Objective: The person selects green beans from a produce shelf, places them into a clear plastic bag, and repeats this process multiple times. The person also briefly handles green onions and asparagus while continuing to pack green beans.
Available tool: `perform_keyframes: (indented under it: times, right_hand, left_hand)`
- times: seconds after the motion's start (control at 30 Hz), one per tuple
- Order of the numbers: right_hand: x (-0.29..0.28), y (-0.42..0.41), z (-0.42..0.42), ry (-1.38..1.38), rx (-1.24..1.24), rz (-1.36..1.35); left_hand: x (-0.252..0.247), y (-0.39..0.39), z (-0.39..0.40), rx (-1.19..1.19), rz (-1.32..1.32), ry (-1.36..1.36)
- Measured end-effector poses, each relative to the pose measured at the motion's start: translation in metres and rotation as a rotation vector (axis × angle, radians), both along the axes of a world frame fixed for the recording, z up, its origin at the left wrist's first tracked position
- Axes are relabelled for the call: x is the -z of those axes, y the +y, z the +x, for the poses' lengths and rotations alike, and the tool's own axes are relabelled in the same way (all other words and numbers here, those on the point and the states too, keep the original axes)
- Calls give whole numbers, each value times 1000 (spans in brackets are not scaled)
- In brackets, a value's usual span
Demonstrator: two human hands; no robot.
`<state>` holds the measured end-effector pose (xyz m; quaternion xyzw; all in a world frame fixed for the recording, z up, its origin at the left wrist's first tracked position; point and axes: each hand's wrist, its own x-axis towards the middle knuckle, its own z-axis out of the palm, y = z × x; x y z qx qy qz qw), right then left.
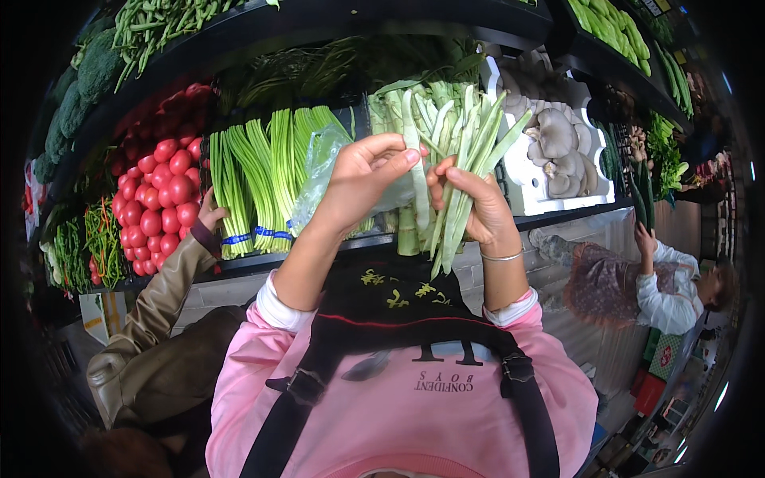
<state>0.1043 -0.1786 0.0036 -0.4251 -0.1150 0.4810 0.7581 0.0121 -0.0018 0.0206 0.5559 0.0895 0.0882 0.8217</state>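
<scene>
Between the thumb and fingers of my left hand (373,173) is a single flat green bean (416,161), hanging lengthwise. My right hand (487,206) grips a bunch of long flat beans (469,173), which fan out above and below the fist. The two hands are close together over the vegetable shelf. A clear plastic bag (320,164) shows behind my left hand and wrist; whether that hand touches it is hidden. Under the beans lie thick pale-green stalks (409,233), partly covered by my hands.
Left of my hands are banded bundles of thin green stems (257,185) and red tomatoes (161,191). Oyster mushrooms (562,143) fill a white foam box (523,188) on the right. Another person's hand (210,212) reaches to the stems. Farther right, a person (642,287) holds cucumbers (643,194).
</scene>
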Motion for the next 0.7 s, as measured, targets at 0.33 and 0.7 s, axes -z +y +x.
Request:
perform_keyframes:
  times: [0.33,0.7]
  right_hand:
    - [-10,31,0,-27,31,-177]
    - [10,39,-3,179,91,-160]
  left_hand:
    - [20,6,22,-225,940,-65]
    - [58,24,-1,-133,-513,188]
